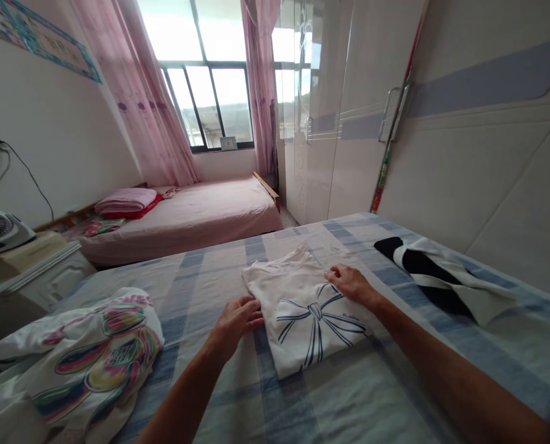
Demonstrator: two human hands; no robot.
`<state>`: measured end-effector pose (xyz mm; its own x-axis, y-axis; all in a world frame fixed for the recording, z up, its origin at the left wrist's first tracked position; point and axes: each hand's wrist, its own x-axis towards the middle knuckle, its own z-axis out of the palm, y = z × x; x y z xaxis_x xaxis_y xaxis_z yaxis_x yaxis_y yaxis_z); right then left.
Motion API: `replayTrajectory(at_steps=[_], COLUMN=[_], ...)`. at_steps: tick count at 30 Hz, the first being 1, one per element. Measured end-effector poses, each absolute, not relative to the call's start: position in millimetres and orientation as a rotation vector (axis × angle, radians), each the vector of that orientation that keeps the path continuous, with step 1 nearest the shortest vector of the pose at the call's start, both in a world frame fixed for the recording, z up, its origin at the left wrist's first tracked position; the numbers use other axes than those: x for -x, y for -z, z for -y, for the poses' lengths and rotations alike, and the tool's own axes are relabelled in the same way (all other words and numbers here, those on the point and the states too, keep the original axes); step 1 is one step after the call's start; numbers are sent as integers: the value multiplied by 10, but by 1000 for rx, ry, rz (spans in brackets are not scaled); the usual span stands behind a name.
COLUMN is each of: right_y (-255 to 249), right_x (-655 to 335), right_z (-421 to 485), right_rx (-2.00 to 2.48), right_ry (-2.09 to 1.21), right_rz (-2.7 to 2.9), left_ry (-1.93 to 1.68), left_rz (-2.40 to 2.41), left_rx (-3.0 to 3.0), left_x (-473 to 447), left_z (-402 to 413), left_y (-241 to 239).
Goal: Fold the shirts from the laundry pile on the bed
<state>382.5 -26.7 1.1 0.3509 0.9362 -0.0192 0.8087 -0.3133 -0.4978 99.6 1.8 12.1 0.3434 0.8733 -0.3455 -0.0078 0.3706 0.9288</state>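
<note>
A white T-shirt (288, 290) with a blue bow print lies folded into a rough rectangle on the bed, its neckline toward the far side. My left hand (238, 320) rests at the shirt's left edge, fingers extended and a little apart, with the fingertips at the fabric. On the opposite side, my right hand (349, 282) lies over the upper right edge of the shirt. Its fingers are bent slightly and lie flat on the cloth, gripping nothing that I can see.
A white garment with a colourful print (113, 351) lies crumpled at left. Black and white clothing (436, 277) lies at right. Beyond the plaid-sheeted bed (201, 382) stand a pink bed (210, 209) and a tall wardrobe (358, 111). A fan (2, 228) sits far left.
</note>
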Motion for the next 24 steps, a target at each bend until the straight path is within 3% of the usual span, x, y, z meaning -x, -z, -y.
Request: replayTrajectory(at_steps=[4, 10, 15, 24], right_y=[96, 68, 51, 151], right_x=[-3854, -3886, -3843, -3836], right_z=[149, 72, 44, -53], right_rx=[2185, 2060, 1788, 1472], right_ry=[-508, -667, -900, -1237], right_rz=[1472, 1450, 1290, 1151], left_ry=[-716, -844, -969, -875], left_rz=[-1041, -1245, -1131, -1205], left_rx=[-885, -1201, -973, -1037], left_x=[-1042, -1141, -1277, -1362], left_z=[-110, -156, -84, -271], left_y=[-18, 23, -5, 42])
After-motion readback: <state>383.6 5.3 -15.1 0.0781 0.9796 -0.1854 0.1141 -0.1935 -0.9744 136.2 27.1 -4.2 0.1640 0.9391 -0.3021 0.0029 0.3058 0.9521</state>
